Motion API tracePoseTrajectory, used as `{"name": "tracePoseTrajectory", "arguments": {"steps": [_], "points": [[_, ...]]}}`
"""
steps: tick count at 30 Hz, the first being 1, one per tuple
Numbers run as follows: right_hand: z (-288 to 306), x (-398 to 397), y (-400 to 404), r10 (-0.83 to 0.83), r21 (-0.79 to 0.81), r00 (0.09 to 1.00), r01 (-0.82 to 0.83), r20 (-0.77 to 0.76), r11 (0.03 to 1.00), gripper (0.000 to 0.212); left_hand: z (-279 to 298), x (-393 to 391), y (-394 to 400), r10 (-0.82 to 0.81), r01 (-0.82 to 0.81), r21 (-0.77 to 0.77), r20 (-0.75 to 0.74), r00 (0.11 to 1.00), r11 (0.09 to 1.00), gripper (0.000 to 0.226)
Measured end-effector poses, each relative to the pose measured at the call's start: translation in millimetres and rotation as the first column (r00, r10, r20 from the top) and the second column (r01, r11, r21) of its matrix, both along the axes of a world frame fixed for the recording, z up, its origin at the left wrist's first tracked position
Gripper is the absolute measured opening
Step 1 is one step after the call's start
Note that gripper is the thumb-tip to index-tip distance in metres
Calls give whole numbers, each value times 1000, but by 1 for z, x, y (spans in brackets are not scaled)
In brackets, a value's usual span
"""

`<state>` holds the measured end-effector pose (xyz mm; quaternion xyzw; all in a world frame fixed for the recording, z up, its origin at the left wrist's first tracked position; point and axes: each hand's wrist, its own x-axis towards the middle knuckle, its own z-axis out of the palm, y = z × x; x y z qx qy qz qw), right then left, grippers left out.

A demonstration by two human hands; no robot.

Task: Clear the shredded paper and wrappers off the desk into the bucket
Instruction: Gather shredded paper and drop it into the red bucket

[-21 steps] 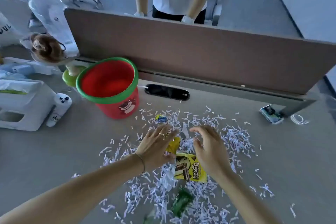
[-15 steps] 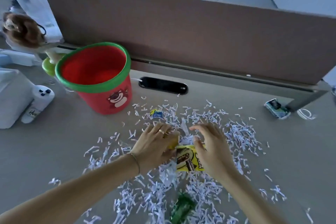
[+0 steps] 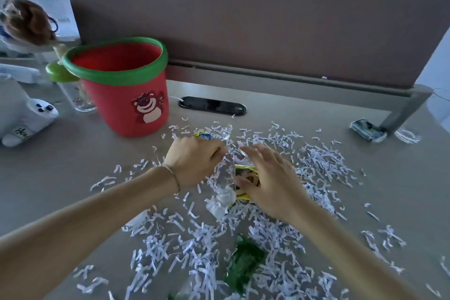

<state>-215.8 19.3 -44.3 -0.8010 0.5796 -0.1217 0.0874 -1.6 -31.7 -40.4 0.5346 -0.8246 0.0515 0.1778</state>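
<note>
Both hands are down in the middle of the mess. The left hand (image 3: 194,161) has its fingers curled under, bunched into the shredded paper (image 3: 316,168) and the crinkled clear plastic beside it — it seems to be pinching some of that up, though exactly what is caught in the fingers I cannot tell. The right hand (image 3: 265,178) is looser, fingers spread and only lightly bent, with the thumb pressed on a yellow wrapper (image 3: 246,173) that lies partly under the palm. A thin bracelet (image 3: 174,175) sits on the left wrist.

Nearest to the person, a green wrapper (image 3: 243,263) lies half buried in the strips. A clear crumpled wrapper (image 3: 219,202) lies between the two wrists, touching the yellow one. Just past the left hand's knuckles a blue and yellow wrapper (image 3: 203,134) pokes out.

Farther back and to the left stands the bucket (image 3: 126,95) — red, green-rimmed, upright on the desk (image 3: 60,178), near the edge of the paper scatter. A small printed packet (image 3: 367,133) lies well apart at the right, by the foot of the brown divider (image 3: 243,19).
</note>
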Motion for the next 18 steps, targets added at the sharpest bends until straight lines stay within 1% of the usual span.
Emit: {"name": "tracePoseTrajectory", "arguments": {"steps": [2, 4, 7, 9, 11, 14, 18], "points": [[-4, 1, 1, 9, -31, 999, -11, -36, 999, 71, 4, 3, 8, 67, -68, -22, -43, 997, 997, 47], [-8, 1, 2, -5, -73, 998, 0, -62, 997, 68, 7, 5, 18, 125, -126, -27, -34, 992, 992, 49], [-9, 1, 4, -33, -122, 995, 22, -90, 992, 58, 18, 7, 37, 193, -194, -15, -52, 980, 981, 42], [-7, 1, 7, -32, -165, 992, 11, -120, 986, 48, 23, 6, 49, 224, -225, -7, -65, 972, 974, 41], [-5, 3, 6, -27, -207, 991, -1, -134, 978, 42, 24, 6, 55, 232, -233, -7, -87, 969, 972, 44], [-8, 8, -1, -18, -238, 994, -8, -107, 971, 37, 15, 10, 55, 243, -243, 7, -93, 966, 970, 46], [-14, 9, -7, 24, -317, 988, -73, -154, 946, 35, -4, 13, 44, 211, -209, 37, -84, 974, 977, 42]]}}
